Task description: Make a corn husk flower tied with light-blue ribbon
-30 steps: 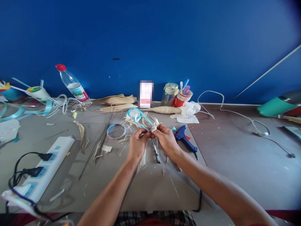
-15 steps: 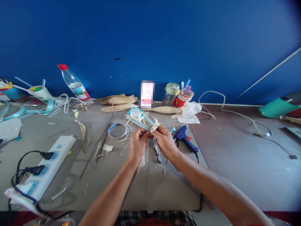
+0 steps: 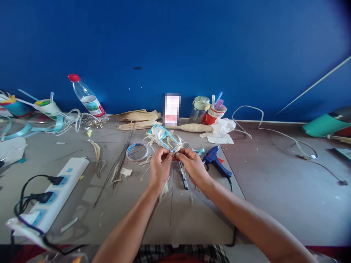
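My left hand (image 3: 160, 168) and my right hand (image 3: 193, 166) meet at the middle of the table, fingertips pinched together. Between them they hold a small piece of cream husk strips and light blue ribbon (image 3: 177, 145); its exact form is partly covered by the fingers. Just beyond my fingertips lies a tangle of blue ribbon and pale husk strips (image 3: 157, 132). A utility knife (image 3: 184, 178) rests under my right wrist. To the right of that hand lies a blue glue gun (image 3: 216, 162). A roll of tape (image 3: 136, 152) lies to the left of my left hand.
Thin wires (image 3: 117, 162) and husk scraps lie to the left, near a white power strip (image 3: 68, 182) with plugs. Along the blue wall stand a bottle (image 3: 90, 102), a blurred-out upright rectangle (image 3: 171, 109), a jar (image 3: 199, 109) and a red cup (image 3: 215, 114). A cable (image 3: 285, 135) crosses the right side.
My hands stay nearly in place, with slight finger movement. The husk-and-ribbon piece has turned a little between my fingertips.
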A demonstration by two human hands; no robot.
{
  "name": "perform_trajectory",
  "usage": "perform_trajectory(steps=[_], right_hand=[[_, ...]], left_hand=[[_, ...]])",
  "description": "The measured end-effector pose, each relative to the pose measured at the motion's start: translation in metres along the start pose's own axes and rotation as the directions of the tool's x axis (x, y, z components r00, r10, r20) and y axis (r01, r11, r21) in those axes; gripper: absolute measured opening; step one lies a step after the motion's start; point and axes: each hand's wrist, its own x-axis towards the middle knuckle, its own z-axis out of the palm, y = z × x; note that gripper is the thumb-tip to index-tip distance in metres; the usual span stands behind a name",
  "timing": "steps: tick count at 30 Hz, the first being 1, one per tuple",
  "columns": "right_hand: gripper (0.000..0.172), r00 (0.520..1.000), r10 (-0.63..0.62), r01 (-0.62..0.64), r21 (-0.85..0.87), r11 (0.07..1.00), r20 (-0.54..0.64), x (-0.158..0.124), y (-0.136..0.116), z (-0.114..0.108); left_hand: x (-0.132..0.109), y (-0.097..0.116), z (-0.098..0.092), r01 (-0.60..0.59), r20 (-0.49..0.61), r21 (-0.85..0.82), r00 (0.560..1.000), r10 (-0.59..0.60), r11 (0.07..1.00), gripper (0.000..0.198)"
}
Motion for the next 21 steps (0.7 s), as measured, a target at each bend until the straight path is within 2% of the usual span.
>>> perform_trajectory(steps=[3, 7, 13, 17, 21], right_hand=[[0.008, 0.996, -0.082, 0.076, -0.247, 0.966, -0.016, 0.0, -0.003, -0.003], [0.009, 0.992, -0.123, 0.093, -0.478, 0.874, -0.031, -0.003, -0.007, -0.005], [0.008, 0.977, -0.195, 0.208, -0.63, 0.748, 0.091, -0.012, -0.012, -0.008], [0.009, 0.95, -0.255, 0.301, -0.761, 0.574, 0.183, -0.019, -0.017, -0.009], [0.012, 0.919, -0.253, 0.386, -0.817, 0.429, 0.301, -0.027, -0.024, -0.011]], left_hand=[[0.0, -0.004, 0.0, -0.045, 0.002, 0.064, 0.999, 0.045, 0.997, 0.007], [0.001, -0.008, -0.001, -0.098, -0.011, 0.126, 0.995, 0.1, 0.987, 0.006], [0.0, -0.006, -0.001, -0.164, -0.032, 0.131, 0.985, 0.169, 0.978, 0.008], [-0.001, -0.002, 0.0, -0.202, -0.041, 0.152, 0.977, 0.211, 0.967, 0.012], [-0.001, -0.001, -0.001, -0.195, -0.056, 0.152, 0.977, 0.206, 0.969, 0.012]])
